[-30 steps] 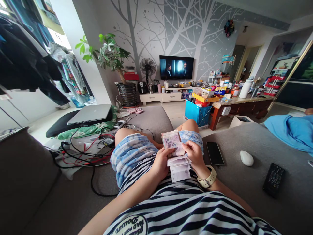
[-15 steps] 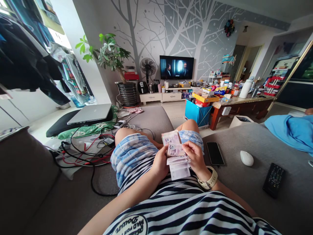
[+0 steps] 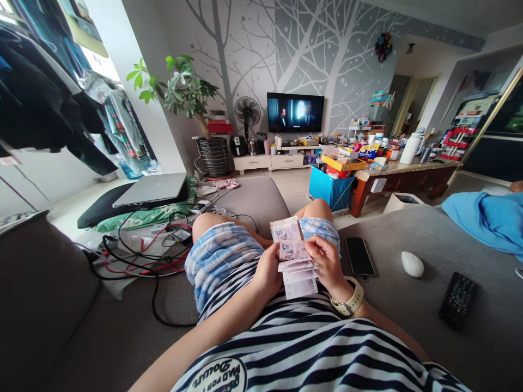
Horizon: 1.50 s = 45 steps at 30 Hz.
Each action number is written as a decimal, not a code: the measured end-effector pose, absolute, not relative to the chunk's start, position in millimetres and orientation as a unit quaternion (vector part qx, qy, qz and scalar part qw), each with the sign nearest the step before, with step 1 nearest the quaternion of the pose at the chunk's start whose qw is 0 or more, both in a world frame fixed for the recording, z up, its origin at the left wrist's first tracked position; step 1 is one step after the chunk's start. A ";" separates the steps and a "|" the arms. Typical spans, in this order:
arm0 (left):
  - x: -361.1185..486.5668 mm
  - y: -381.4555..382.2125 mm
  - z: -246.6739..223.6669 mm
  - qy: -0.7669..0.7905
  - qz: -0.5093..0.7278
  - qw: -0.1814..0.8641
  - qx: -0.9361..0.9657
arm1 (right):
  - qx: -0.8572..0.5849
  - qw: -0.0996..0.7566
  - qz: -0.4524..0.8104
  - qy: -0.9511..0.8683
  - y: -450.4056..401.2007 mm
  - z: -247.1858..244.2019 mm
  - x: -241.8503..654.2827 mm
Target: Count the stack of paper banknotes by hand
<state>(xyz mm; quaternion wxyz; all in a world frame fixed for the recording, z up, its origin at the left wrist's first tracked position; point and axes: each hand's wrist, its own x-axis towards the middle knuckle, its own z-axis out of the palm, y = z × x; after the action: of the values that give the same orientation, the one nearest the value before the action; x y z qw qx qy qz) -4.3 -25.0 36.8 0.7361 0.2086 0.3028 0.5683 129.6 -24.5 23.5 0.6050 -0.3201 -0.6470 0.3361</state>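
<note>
Over my lap I hold several pinkish-purple banknotes [image 3: 295,250], some marked with a 5. My left hand [image 3: 269,270] is closed on the left edge of the bundle, thumb on top. My right hand [image 3: 326,260] pinches the right edge of an upper note between thumb and fingers. Some notes fan out below toward my striped shirt [image 3: 286,337], and others stick up beyond my hands. The fingers beneath the notes are hidden. A pale watch [image 3: 348,298] is on my right wrist.
To my right on the grey sofa lie a black phone [image 3: 359,256], a white mouse [image 3: 412,264] and a remote control [image 3: 458,300]. Tangled cables [image 3: 143,250] and a laptop [image 3: 151,189] are at my left. A cluttered table [image 3: 408,174] stands ahead on the right.
The banknotes have shifted slightly between my hands, and the lower ones lie a little differently. Both hands stay almost in place. The television picture has changed.
</note>
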 end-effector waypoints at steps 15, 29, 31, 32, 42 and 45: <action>-7.3 -25.6 36.7 0.318 0.584 0.712 0.226 | -0.376 0.618 0.352 -0.594 -3.8 9.7 126.7; -5.7 -26.3 38.0 0.322 0.578 0.720 0.208 | -0.406 0.597 0.276 -0.635 -3.0 11.6 128.2; -4.8 -27.2 40.7 0.321 0.577 0.726 0.192 | -0.406 0.597 0.275 -0.635 -3.6 11.2 128.2; -4.4 -27.4 41.6 0.320 0.575 0.729 0.187 | -0.405 0.598 0.276 -0.634 -4.2 11.1 128.2; -3.7 -26.4 39.2 0.303 0.581 0.733 0.183 | -0.394 0.594 0.305 -0.632 -7.6 11.2 127.5; -3.9 -27.2 35.6 0.296 0.587 0.723 0.211 | -0.393 0.586 0.321 -0.632 -6.9 11.9 128.5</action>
<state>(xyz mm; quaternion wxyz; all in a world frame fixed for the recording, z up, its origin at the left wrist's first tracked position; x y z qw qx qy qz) -3.9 -27.2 35.6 0.7233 0.2109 0.2962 0.5870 128.5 -6.9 11.9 0.5859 -0.3933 -0.6318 0.3207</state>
